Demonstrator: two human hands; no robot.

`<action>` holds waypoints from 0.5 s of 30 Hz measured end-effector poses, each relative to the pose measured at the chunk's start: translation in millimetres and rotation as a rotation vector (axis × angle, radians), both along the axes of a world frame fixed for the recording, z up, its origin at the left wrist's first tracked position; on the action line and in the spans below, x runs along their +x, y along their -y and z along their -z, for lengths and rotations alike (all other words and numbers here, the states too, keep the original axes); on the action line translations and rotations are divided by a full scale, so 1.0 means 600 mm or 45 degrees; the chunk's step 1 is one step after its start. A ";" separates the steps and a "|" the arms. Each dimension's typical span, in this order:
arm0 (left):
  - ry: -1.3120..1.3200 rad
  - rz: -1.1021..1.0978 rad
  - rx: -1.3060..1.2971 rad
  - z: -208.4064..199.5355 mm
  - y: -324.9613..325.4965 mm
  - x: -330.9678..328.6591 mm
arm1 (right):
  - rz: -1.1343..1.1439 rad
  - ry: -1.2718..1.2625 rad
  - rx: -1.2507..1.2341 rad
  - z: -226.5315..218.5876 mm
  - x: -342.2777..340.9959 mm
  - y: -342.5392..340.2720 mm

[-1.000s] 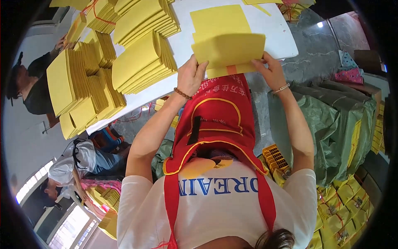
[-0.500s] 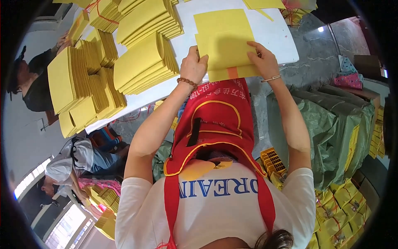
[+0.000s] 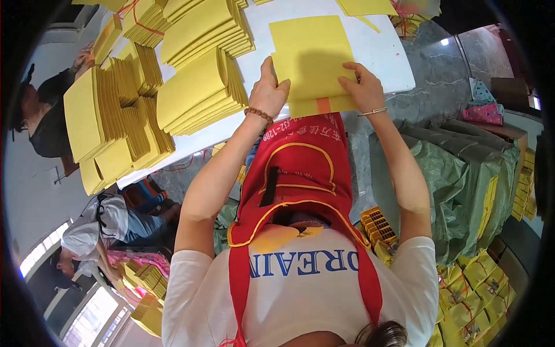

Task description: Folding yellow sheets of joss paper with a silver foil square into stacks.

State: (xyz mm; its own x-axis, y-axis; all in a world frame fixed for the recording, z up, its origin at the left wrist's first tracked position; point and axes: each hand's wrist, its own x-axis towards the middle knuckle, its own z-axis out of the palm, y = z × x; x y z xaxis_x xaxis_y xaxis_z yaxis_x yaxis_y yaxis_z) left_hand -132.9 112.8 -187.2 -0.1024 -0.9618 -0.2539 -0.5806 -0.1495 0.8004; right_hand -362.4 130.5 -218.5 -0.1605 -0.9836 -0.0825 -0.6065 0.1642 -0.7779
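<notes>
Yellow sheet (image 3: 312, 75): lying flat between both sets of fingers, near edge just above the red apron (image 3: 296, 151).
Left hand (image 3: 269, 91): thumb and forefinger spread apart at the sheet's left edge; from above, hard to tell whether pressing or merely brushing it.
Right hand (image 3: 364, 88): fingertips on top near the right edge, thumb a little apart from them and closer to the body.
Orange strip (image 3: 323, 105): on the near band, between the two thumbs and bodyward of both.
Second sheet (image 3: 306, 33): just beyond the fingertips, meeting the yellow sheet's far side.
Folded stack (image 3: 193, 95): left of the left fingers, on the white tabletop (image 3: 378, 61).
Squareness: best judged at the side edges; steady the left one with the thumb, nudge from the right.
Pressure: light and even with flat fingertips, to avoid stray creases.
Orange strip check: worth leaving uncovered by either thumb, as an alignment mark.
Likely slip: skewing the sheet through uneven push.
</notes>
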 end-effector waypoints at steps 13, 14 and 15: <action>0.533 0.399 -1.044 -0.009 -0.019 -0.062 | 0.045 -0.058 -0.018 -0.012 0.010 -0.008; 0.538 0.442 -1.047 0.002 -0.011 -0.068 | 0.041 -0.035 0.027 -0.013 0.010 -0.008; 0.540 0.444 -1.047 0.019 -0.010 -0.069 | 0.034 -0.009 0.072 -0.015 0.012 -0.008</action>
